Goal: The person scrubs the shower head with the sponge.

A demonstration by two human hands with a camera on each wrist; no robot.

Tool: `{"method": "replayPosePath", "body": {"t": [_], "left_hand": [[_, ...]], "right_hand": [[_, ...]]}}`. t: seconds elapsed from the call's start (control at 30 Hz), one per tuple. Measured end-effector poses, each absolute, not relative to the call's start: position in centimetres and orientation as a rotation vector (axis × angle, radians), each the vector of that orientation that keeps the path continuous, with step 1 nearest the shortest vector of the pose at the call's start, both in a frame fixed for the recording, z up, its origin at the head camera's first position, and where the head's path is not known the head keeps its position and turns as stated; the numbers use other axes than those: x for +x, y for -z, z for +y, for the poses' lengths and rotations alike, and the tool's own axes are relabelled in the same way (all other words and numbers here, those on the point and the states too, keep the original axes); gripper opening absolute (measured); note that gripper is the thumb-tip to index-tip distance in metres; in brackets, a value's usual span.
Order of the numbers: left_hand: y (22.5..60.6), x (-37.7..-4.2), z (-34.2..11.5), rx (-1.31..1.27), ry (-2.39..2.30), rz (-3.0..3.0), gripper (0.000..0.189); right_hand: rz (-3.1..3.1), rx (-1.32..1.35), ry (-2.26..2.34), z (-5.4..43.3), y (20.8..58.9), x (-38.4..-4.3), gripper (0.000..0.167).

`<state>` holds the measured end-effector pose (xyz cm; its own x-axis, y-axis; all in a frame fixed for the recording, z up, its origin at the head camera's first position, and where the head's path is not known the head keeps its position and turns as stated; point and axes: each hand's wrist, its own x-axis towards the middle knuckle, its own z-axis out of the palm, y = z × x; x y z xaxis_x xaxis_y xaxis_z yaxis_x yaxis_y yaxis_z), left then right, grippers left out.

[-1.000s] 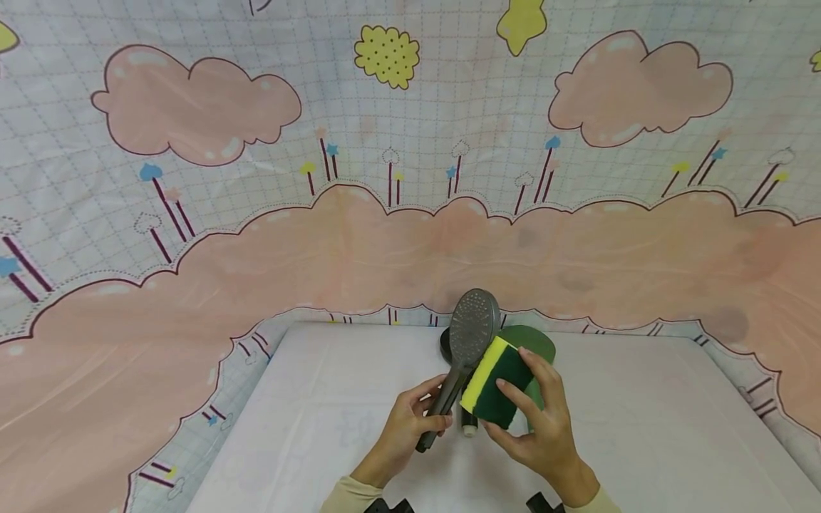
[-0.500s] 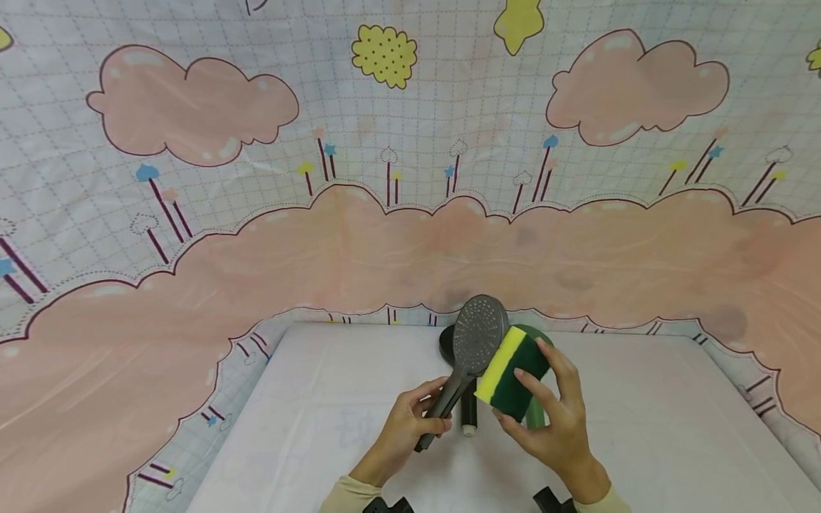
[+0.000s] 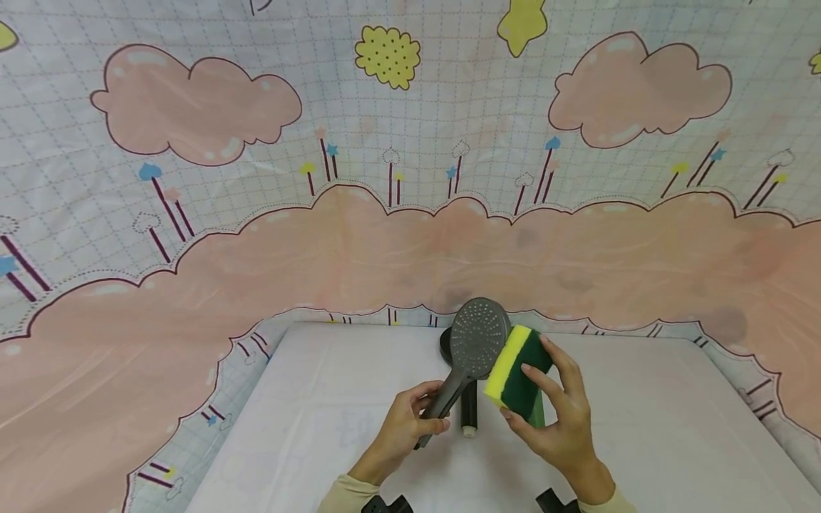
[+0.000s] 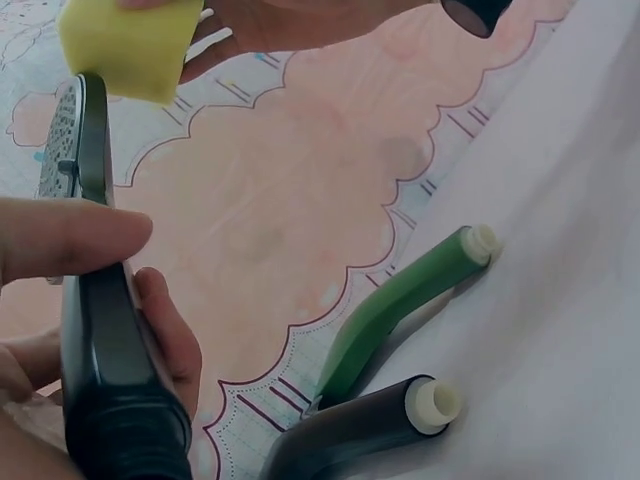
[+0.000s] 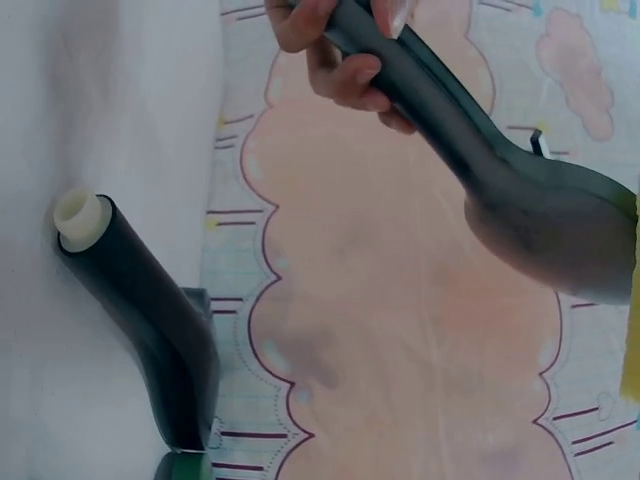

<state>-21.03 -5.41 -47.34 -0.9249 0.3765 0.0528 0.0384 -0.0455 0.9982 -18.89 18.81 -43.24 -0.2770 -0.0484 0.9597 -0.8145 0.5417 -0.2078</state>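
Observation:
My left hand (image 3: pixel 410 427) grips the handle of a dark grey shower head (image 3: pixel 479 336), raised with its nozzle face toward the head camera. My right hand (image 3: pixel 567 420) pinches a yellow and green sponge (image 3: pixel 521 372) between thumb and fingers. The sponge's yellow side is at the right edge of the shower head's round face. From the left wrist, the yellow sponge (image 4: pixel 130 50) overlaps the tip of the shower head (image 4: pixel 95 130). The right wrist view shows the back of the shower head (image 5: pixel 550 225) and only a sliver of sponge.
On the white table (image 3: pixel 308 399) behind the hands lie a black shower head (image 3: pixel 470 413) and a green one (image 4: pixel 400 295), their pale connector ends toward me. The held items partly hide both. A patterned cloth (image 3: pixel 410 249) hangs beyond the table's far edge.
My right hand has moved the sponge to the right and slightly up. The grey shower head has turned its face more toward the head camera and leaned right, while my left hand stays nearly in place.

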Motion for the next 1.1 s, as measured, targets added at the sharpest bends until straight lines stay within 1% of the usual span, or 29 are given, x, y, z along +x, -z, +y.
{"method": "replayPosePath", "body": {"t": [0.17,0.43,0.77,0.9,1.1], "left_hand": [[47.6,-21.2,-5.4,0.434,-2.059,1.979,0.051],[48.0,-21.2,-5.2,0.477,-2.071,2.030,0.042],[48.2,-21.4,-5.1,0.504,-2.089,2.163,0.036],[48.3,-21.5,-5.3,0.512,-2.098,2.180,0.038],[48.5,-21.6,-5.4,0.518,-2.100,2.198,0.040]], "right_hand": [[-1.733,0.726,-0.830,18.9,44.0,-19.2,0.060],[-1.771,0.731,-0.838,18.9,44.8,-19.6,0.060],[-1.785,0.718,-0.918,19.1,44.7,-19.6,0.064],[-1.761,0.721,-0.974,19.3,44.8,-19.6,0.067],[-1.749,0.723,-1.034,19.8,44.9,-19.7,0.067]]}}
